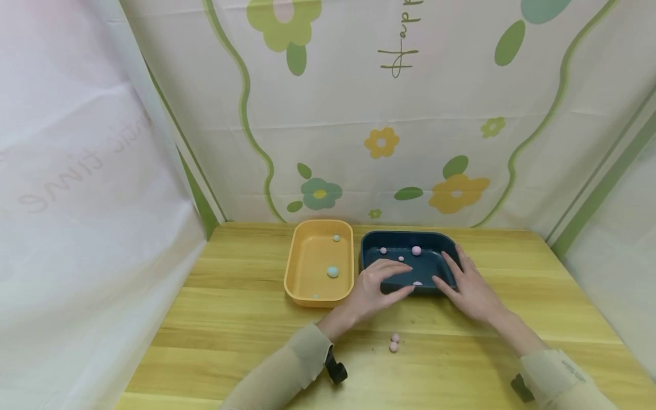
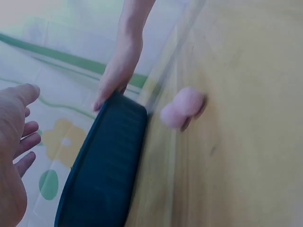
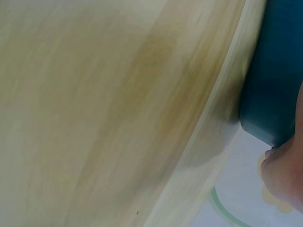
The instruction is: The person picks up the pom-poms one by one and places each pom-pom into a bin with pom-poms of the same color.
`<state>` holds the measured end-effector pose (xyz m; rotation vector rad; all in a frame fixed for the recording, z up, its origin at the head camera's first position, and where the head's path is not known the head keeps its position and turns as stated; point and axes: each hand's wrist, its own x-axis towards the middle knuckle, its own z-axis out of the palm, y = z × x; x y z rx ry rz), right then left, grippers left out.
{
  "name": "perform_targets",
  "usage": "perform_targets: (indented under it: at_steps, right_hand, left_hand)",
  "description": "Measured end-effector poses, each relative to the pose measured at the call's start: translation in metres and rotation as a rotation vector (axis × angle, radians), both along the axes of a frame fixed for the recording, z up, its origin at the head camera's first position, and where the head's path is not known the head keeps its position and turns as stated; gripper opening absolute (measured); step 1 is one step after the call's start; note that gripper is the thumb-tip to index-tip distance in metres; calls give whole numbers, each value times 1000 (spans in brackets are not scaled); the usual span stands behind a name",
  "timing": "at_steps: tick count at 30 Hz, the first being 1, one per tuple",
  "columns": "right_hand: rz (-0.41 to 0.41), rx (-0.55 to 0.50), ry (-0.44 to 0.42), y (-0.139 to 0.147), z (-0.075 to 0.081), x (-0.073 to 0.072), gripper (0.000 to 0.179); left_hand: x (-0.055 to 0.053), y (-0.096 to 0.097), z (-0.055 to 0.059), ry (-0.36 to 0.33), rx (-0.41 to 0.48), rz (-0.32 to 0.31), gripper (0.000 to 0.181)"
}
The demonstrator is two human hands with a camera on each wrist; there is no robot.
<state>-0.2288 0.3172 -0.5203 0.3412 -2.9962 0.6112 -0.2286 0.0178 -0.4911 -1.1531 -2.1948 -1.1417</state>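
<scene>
My left hand [image 1: 370, 289] hovers at the left front of a dark blue tray [image 1: 435, 236], thumb and fingers spread apart with nothing between them. At the tray's right end my right hand [image 1: 474, 290] holds the wall, some fingertips inside the rim and others outside. The left wrist view shows that hand [image 2: 124, 59] on the tray's end [image 2: 102, 161]. Several pink balls of different sizes lie inside, among them a larger ball [image 1: 416, 250] and a small ball [image 1: 383, 250]. Another pink ball [image 1: 417, 283] is partly hidden by the front wall.
Two touching pink balls [image 1: 394, 343] lie on the wooden table [image 1: 246, 336] in front of the blue tray. Left of it stands a yellow tray [image 1: 293, 267] with light blue balls, the largest [image 1: 332, 272] near its middle. A printed cloth [image 1: 338, 102] hangs behind the table.
</scene>
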Motion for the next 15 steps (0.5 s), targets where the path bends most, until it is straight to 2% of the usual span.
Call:
perform_targets:
  at_steps: [6, 15]
  right_hand:
    - [-5, 7, 2, -1, 0, 0, 85]
    - [-7, 0, -1, -1, 1, -1, 86]
  left_hand:
    - [19, -8, 0, -13, -32, -33, 43]
    - [33, -23, -8, 79, -7, -125, 49]
